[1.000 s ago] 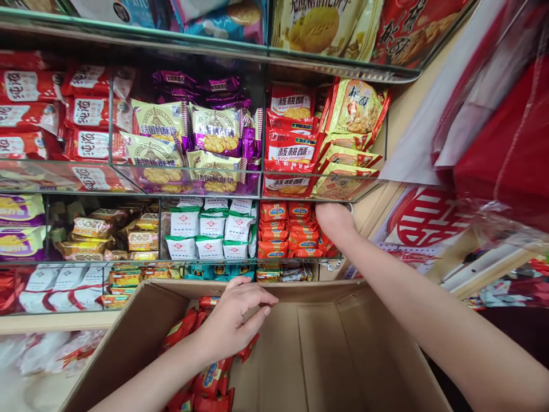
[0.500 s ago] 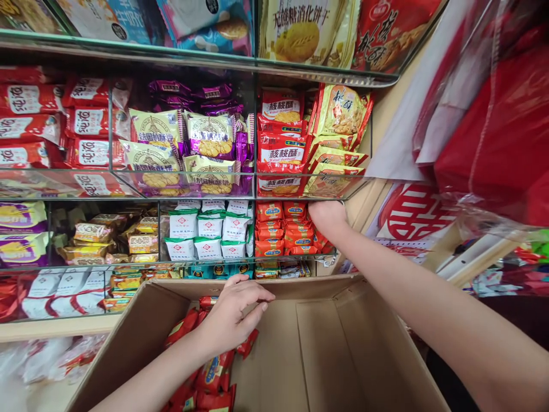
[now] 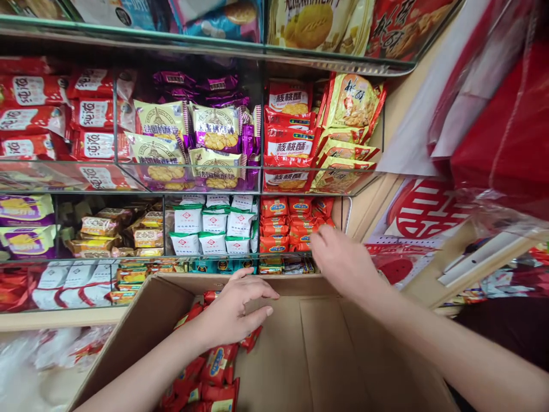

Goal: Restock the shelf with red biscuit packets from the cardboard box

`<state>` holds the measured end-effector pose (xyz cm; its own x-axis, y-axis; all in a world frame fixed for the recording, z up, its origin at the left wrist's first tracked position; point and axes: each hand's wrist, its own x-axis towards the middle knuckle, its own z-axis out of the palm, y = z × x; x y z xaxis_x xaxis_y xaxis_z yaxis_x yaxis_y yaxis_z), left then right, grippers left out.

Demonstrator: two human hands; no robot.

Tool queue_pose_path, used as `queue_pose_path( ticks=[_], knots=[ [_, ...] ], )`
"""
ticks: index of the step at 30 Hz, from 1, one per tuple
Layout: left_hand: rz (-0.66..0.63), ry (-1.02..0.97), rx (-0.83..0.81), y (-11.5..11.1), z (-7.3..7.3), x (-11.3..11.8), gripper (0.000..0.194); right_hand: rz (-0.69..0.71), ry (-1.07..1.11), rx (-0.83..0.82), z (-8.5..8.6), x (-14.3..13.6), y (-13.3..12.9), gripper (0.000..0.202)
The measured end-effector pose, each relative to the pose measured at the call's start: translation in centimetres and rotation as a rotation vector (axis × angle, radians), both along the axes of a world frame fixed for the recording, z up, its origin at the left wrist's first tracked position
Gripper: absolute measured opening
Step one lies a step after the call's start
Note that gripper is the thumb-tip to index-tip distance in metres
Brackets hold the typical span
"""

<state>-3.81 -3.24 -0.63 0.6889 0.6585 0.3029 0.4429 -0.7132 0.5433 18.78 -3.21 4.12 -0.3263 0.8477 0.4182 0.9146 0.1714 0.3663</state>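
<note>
My left hand (image 3: 240,312) hovers over the left part of a cardboard box (image 3: 287,355), thumb and fingers apart, holding nothing. Below it lie small red snack packets (image 3: 218,363) in a loose pile along the box's left side. My right hand (image 3: 343,260) is just above the box's far right edge, in front of the shelf. Its fingers are curled and partly turned away from me; no item shows in them. Behind that hand, red packets (image 3: 274,226) of the same look stand stacked in a shelf compartment (image 3: 346,214).
White-and-green packets (image 3: 210,229) fill the compartment to the left. Above are walnut shortbread packs (image 3: 289,143) and purple-and-cream biscuit packs (image 3: 217,129) behind clear dividers. Red plastic-wrapped goods (image 3: 506,126) hang at the right.
My right hand has come out of the red-packet compartment, down and toward the box. My left hand has stayed over the packets. The view has shifted slightly.
</note>
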Motion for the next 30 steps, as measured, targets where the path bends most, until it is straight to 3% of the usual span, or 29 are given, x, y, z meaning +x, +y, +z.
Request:
queue_pose_path(
  ticks=[4, 6, 9, 12, 14, 18, 22, 26, 30],
  knots=[
    [-0.022, -0.135, -0.01, -1.0, 0.1, -0.1, 0.012, 0.464, 0.071, -0.404, -3.9, -2.1, -4.9, 0.014],
    [-0.064, -0.067, -0.041, -1.4, -1.0, 0.0, 0.017, 0.551, 0.099, -0.638, -6.3, -2.9, -5.6, 0.014],
    [-0.095, 0.317, -0.109, -1.4, -4.2, 0.1, 0.024, 0.45, 0.099, -0.924, -9.9, -3.2, -5.2, 0.02],
    [0.156, 0.679, -0.168, -0.8, -7.4, -0.4, 0.051, 0.315, 0.099, -1.028, -12.7, -2.6, -4.2, 0.019],
    [0.234, 0.762, -0.214, -0.2, -8.9, -0.9, 0.057, 0.26, 0.105, -1.037, -13.7, -2.1, -3.9, 0.016],
    [0.287, 0.734, -0.235, 1.0, -10.1, -1.5, 0.047, 0.205, 0.178, -1.052, -13.8, -1.8, -4.0, 0.012],
    [0.224, 0.611, -0.282, 1.2, -9.7, -1.5, 0.029, 0.222, 0.327, -1.038, -12.6, -1.8, -4.1, 0.015],
    [0.146, 0.426, -0.412, 0.8, -7.8, -0.6, 0.024, 0.249, 0.525, -1.007, -11.8, -1.8, -3.6, 0.038],
    [0.049, 0.199, -0.562, 0.3, -4.7, 0.4, 0.022, 0.334, 1.025, -1.002, -11.1, -2.0, -3.4, 0.027]
  ],
)
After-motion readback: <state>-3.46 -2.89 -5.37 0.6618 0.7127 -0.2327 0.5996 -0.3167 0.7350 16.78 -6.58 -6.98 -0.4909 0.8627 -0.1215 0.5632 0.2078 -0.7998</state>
